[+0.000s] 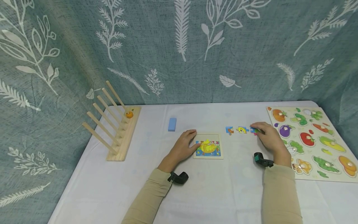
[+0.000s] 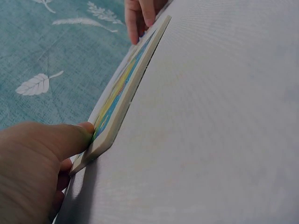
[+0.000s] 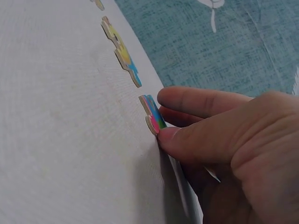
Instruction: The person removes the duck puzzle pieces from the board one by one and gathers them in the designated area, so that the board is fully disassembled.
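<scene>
A puzzle piece [image 3: 151, 111] is pinched at the right end of a short row, and a puzzle board [image 1: 204, 137] is held at its left edge.
The piece is gripped between the thumb and bent fingers of the right hand [image 1: 270, 136], spread only by its width; beside it, a yellow-and-blue piece [image 1: 242, 130] and a brown-and-blue piece [image 1: 229, 129] are laid out. The board, partly filled with a yellow duck picture, is clasped by the left hand [image 1: 181, 146], its thumb on top. A blue block [image 1: 172, 124] is set beyond that hand; on the white-covered worktop [image 1: 223, 196], a peg rack [image 1: 123, 151] is placed at left, a vegetable board [image 1: 307, 155] at right.
</scene>
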Motion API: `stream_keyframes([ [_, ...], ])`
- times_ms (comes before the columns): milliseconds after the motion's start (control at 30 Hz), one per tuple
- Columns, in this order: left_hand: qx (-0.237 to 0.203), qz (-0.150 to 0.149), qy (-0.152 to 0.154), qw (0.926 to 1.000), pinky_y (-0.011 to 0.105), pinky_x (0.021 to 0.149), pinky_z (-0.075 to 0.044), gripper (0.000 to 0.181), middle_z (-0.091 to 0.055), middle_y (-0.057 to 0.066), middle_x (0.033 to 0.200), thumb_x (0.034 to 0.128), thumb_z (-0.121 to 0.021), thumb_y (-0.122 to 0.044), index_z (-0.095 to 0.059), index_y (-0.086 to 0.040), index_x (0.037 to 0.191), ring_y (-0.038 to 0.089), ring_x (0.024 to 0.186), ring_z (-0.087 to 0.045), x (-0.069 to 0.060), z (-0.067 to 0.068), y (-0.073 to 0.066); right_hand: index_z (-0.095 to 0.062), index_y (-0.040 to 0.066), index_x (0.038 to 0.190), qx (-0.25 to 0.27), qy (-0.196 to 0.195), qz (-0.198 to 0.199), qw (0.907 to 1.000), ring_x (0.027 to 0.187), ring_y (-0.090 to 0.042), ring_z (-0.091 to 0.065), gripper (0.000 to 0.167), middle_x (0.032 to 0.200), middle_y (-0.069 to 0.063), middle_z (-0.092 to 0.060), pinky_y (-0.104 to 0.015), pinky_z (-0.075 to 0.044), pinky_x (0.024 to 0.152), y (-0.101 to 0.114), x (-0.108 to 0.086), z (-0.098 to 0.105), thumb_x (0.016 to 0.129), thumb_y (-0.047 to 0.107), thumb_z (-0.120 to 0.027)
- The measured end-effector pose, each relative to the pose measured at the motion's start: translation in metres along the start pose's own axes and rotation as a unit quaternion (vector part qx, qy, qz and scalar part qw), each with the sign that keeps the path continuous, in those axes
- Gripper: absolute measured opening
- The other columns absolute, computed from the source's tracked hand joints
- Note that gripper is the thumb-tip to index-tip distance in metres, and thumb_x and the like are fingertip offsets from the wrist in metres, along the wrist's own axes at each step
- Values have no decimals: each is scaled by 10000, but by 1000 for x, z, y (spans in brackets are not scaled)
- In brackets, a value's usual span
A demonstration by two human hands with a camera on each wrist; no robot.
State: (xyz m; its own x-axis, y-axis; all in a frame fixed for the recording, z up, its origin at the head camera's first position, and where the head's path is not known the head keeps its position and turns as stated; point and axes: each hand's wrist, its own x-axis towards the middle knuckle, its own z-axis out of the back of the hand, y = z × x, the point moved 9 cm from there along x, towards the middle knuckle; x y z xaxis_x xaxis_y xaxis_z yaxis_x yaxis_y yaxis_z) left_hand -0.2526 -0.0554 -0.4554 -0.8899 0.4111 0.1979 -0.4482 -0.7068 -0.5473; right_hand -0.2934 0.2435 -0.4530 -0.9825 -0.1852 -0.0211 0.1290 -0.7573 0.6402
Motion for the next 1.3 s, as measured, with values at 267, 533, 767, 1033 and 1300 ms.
stream_keyframes([
  [267,-41,29,49,10000,399,1114,-365,571,-478,176,1390,910,-645,-269,-489,77,1336,310,1316,-428,0,-1,1,-485,-14,1352,219,9,-241,9995,1341,-468,-313,419,1426,-262,-404,-597,-273,1100,-1,-4,2,935,-34,-461],
  [533,-39,169,257,9995,404,1127,-346,578,-449,174,1420,928,-618,-278,-462,75,1358,313,1338,-403,-3,0,2,-485,-18,1344,458,-44,82,9989,1322,-475,-341,411,1392,-287,-436,-600,-279,1095,19,0,-1,937,26,-526],
  [767,108,115,703,9974,411,1156,-299,642,-357,155,1500,933,-600,-316,-392,60,1410,303,1397,-322,-9,-2,0,-507,-33,1325,771,5,605,9952,1248,-433,-445,390,1341,-269,-500,-550,-356,1066,48,4,-8,942,33,-540],
  [1033,-22,-150,652,9978,428,1136,-329,605,-401,159,1475,907,-649,-265,-449,67,1371,310,1374,-366,-23,-1,-4,-519,-19,1320,1274,430,814,9876,1215,-376,-504,387,1324,-208,-543,-494,-422,1037,91,7,-35,951,90,-564],
  [1300,-384,-249,300,9985,421,1100,-381,557,-464,151,1431,885,-682,-227,-507,63,1326,304,1336,-424,-28,3,-6,-527,-26,1305,1261,1072,1463,9753,1162,-356,-562,383,1282,-198,-566,-460,-482,991,141,-1,-83,938,70,-579],
])
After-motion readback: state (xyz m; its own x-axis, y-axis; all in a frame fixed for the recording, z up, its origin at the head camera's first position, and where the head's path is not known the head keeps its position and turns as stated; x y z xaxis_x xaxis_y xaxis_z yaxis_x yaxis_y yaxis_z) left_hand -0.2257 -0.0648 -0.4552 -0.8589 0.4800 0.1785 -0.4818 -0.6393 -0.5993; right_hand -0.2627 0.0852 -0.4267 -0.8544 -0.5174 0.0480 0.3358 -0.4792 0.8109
